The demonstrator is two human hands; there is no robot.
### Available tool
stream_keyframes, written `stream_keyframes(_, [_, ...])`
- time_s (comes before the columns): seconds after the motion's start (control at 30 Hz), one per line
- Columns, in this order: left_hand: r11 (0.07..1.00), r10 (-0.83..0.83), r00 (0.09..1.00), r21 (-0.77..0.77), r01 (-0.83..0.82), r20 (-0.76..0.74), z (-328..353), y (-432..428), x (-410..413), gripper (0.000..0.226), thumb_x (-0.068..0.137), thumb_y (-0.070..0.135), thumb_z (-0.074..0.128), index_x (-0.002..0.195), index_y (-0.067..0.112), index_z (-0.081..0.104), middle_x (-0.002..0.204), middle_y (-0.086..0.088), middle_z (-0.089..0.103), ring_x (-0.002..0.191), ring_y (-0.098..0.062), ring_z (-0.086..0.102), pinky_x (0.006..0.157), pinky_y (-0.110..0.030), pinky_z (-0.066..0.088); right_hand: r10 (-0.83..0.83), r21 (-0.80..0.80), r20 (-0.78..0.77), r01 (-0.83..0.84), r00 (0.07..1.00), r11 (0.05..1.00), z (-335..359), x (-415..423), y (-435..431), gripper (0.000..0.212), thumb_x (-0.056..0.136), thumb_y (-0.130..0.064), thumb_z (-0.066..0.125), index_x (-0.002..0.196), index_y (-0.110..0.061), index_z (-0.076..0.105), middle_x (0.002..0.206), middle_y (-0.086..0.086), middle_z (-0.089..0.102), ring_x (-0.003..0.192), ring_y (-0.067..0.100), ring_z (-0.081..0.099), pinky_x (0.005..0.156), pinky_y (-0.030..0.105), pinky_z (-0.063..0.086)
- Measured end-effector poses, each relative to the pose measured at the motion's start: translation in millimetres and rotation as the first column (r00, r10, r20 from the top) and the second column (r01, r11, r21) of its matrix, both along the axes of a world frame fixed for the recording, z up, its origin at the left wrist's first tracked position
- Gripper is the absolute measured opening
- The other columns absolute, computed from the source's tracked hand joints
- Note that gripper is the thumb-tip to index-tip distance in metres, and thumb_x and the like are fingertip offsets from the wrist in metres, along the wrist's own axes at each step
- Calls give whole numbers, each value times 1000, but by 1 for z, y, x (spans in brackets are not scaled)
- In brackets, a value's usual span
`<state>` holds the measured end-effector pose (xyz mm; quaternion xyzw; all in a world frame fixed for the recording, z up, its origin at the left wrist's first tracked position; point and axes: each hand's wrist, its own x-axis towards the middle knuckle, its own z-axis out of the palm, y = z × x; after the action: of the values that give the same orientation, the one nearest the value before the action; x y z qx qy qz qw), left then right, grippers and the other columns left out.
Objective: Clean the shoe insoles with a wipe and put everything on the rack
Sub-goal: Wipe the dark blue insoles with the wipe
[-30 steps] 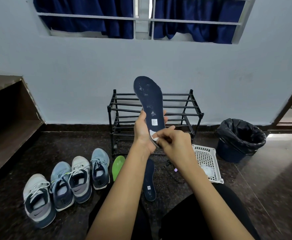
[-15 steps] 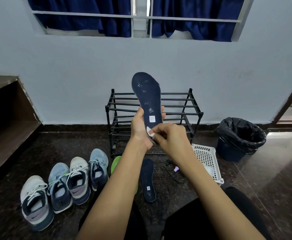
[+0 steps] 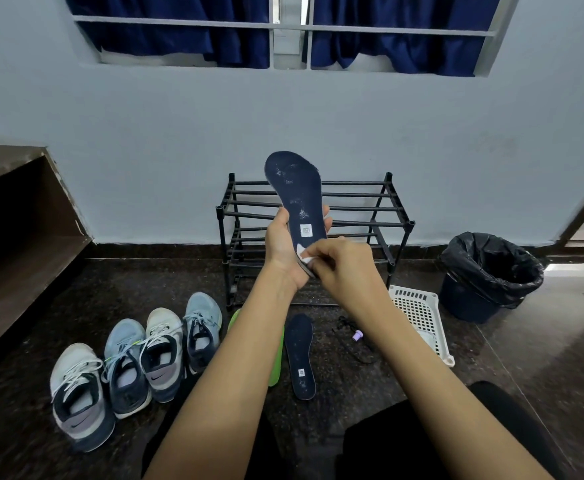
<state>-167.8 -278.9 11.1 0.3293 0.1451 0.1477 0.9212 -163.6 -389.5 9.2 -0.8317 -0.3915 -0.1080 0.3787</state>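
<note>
Dark floor; insole (image 3: 297, 195) upright in left grip (image 3: 283, 244), wipe (image 3: 302, 254) pinched by right grip (image 3: 342, 265).

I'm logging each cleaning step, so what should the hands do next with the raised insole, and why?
Probably stroke the wipe up toward the toe. The right hand presses it at the heel of the navy insole, which the left hand holds upright, and pale smudges show higher up.

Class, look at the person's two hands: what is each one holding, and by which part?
The left hand holds the dark blue insole upright by its heel end. The right hand pinches a small white wipe against that heel.
</note>
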Motion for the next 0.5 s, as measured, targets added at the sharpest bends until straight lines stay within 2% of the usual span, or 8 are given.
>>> stream_keyframes(0.07, [1000,-11,1000,-2,11,12,1,-6,0,45,101,41,39,103,8,68,107,-12,66,80,-20,66,86,-37,51,-9,29,61,7,998,1000,3,-1,0,18,82,-1,60,87,-12,73,82,9,71,80,28,63,74,32,49])
stream_keyframes(0.2, [999,-43,999,6,43,31,6,-13,-2,43,98,40,45,93,6,71,93,-9,69,78,-18,65,78,-31,51,-17,-57,219,30,976,998,11,1,3,22,79,4,53,88,-7,71,86,20,65,78,37,63,66,42,53])
stream_keyframes(0.4, [1000,4,998,1,-4,67,5,-5,-5,36,100,35,42,96,8,65,92,-9,65,73,-20,63,66,-28,50,-6,-90,97,15,995,996,9,0,-5,22,85,1,56,91,-13,72,85,14,67,77,29,62,70,30,47])
stream_keyframes(0.5, [999,21,997,28,-23,73,7,-4,-5,36,99,38,43,93,11,65,85,-7,65,72,-19,62,63,-29,50,-12,-89,127,23,992,996,7,-1,-5,22,85,1,56,92,-13,72,88,13,66,80,29,60,71,28,43])
